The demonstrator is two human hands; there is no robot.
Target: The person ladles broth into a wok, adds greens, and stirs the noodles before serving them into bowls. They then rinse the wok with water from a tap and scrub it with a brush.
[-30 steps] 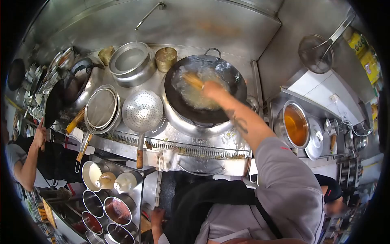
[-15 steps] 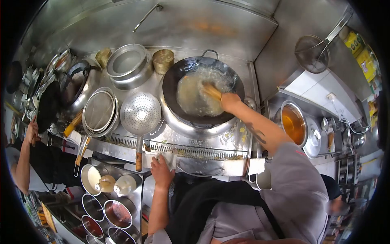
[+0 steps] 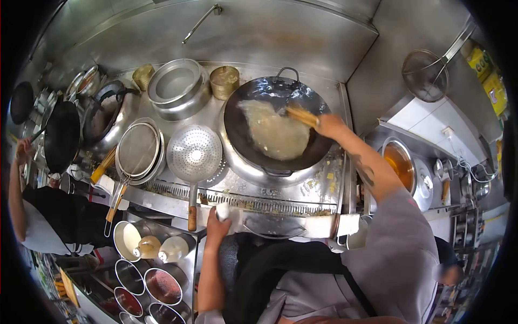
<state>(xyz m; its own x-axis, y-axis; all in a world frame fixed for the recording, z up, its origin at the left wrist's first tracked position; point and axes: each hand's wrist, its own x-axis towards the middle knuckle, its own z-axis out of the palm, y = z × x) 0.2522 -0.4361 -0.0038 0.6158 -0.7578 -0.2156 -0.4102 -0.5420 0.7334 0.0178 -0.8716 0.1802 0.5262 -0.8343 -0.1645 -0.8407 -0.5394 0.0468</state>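
Observation:
A bundled wooden brush (image 3: pixel 302 115) is gripped in my right hand (image 3: pixel 330 127) over the right side of a black wok (image 3: pixel 243 146). Cloudy liquid (image 3: pixel 278 132) lies in the wok, below and left of the brush tip. My left hand (image 3: pixel 218 224) is closed around a white cloth (image 3: pixel 223 211) at the stove's front edge. Just left of that hand is the wooden handle of a perforated ladle (image 3: pixel 194 153), which rests on the stove.
Round strainers (image 3: pixel 137 148) and a metal pot (image 3: pixel 175 89) stand left of the wok. Sauce containers (image 3: pixel 163 286) are at lower left. A co-worker (image 3: pixel 59 216) holds a black pan (image 3: pixel 62 137) at far left. A bowl of orange liquid (image 3: pixel 398 162) is at right.
My right hand and the brush have moved up and right in the wok, and the liquid's swirling has eased. My left hand has closed on the white cloth. The co-worker's pan has shifted.

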